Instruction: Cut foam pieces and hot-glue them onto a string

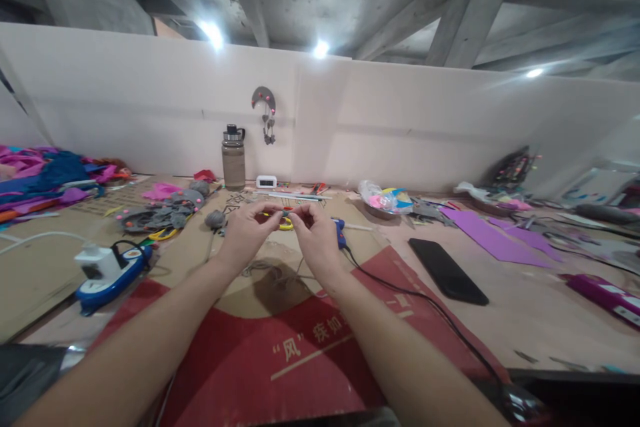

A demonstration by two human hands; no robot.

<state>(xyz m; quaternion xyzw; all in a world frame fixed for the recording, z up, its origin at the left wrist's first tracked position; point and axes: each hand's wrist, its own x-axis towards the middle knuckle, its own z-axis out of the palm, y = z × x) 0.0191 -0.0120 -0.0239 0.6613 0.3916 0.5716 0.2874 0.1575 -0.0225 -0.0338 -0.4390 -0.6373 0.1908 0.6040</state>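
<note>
My left hand point(246, 228) and my right hand point(316, 233) are raised together over the middle of the table, fingertips pinched toward each other. Between them they grip a small grey piece point(285, 214), too small to name, and thin string hangs below it toward a tangle of string point(270, 273) on the cardboard. Yellow-handled scissors point(286, 223) lie just behind the fingers. A blue glue gun point(341, 232) lies beside my right hand, its black cord running toward the table's near right edge.
A black phone point(447, 271) lies to the right, purple sheets point(487, 235) beyond it. A blue and white power strip point(107, 273) sits at left. A water bottle point(233, 159) and small clock point(266, 181) stand by the white wall. Grey felt pieces point(160, 213) lie at left.
</note>
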